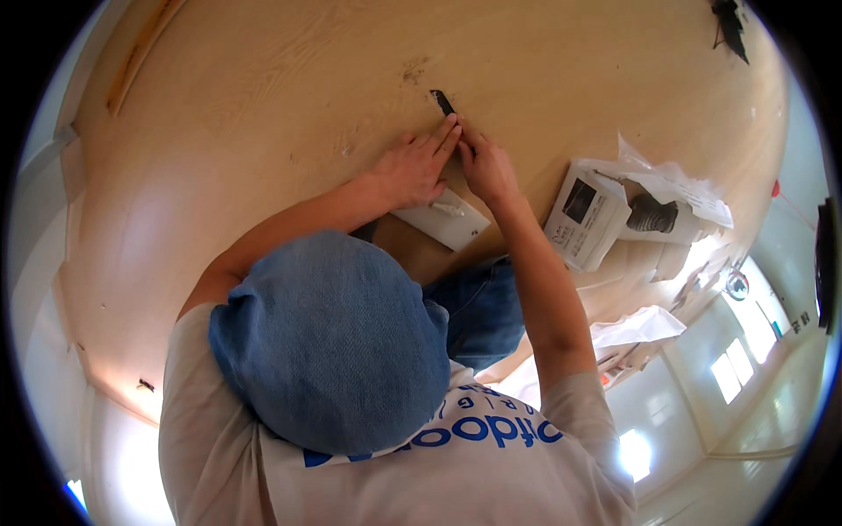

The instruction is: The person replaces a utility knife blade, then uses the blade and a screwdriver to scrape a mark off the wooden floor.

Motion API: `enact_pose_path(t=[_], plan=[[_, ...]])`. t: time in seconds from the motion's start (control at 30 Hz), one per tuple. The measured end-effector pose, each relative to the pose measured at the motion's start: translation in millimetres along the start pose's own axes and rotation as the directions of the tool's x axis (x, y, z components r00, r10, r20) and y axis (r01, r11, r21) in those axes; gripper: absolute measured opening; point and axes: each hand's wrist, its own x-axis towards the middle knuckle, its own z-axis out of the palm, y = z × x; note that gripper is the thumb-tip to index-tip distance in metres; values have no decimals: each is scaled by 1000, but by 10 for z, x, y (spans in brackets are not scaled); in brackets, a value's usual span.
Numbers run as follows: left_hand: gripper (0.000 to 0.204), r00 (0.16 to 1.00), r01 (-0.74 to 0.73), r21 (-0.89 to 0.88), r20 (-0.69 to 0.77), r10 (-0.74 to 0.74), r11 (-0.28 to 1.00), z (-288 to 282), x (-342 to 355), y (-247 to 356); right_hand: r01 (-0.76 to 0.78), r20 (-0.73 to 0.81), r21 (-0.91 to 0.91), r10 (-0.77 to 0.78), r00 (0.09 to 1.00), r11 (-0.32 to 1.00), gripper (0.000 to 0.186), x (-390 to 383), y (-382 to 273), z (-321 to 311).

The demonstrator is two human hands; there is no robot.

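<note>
A narrow black strip with a slanted, blade-like tip [443,100] lies on a wide wooden board [263,105]. My left hand [412,172] has its fingers stretched out together, their tips resting at the strip's near end. From the other side, my right hand [488,168] is closed with thumb and index finger at that same end, which the fingers partly hide. Close below the left hand lies a white flat rectangular plate [456,230]. A small whitish lump or smear [448,209] shows on the plate, partly beside the left thumb.
An opened white carton [586,215] lies right of my right forearm, with torn plastic and a dark ribbed thing [651,213] inside. A black tool-like object [730,31] rests at the far right. A wooden strip [140,54] runs along the far left. Dark scuffs mark the board.
</note>
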Motion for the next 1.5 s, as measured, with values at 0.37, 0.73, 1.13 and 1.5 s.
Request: enact_pose_path(t=[0.37, 0.73, 1.13, 1.5], plan=[[102, 991, 25, -56, -127, -32, 998, -31, 104, -81, 66, -99, -43, -70, 993, 997, 43, 213, 52, 66], [105, 997, -3, 2, -75, 4, 1000, 122, -32, 38, 24, 1, -163, -25, 1000, 986, 47, -73, 66, 41], [100, 986, -1, -4, -167, 0, 1000, 43, 124, -41, 35, -50, -89, -40, 998, 995, 45, 151, 113, 29], [101, 979, -50, 32, -199, 55, 998, 58, 246, -82, -89, -121, 69, 97, 988, 994, 45, 118, -5, -29]])
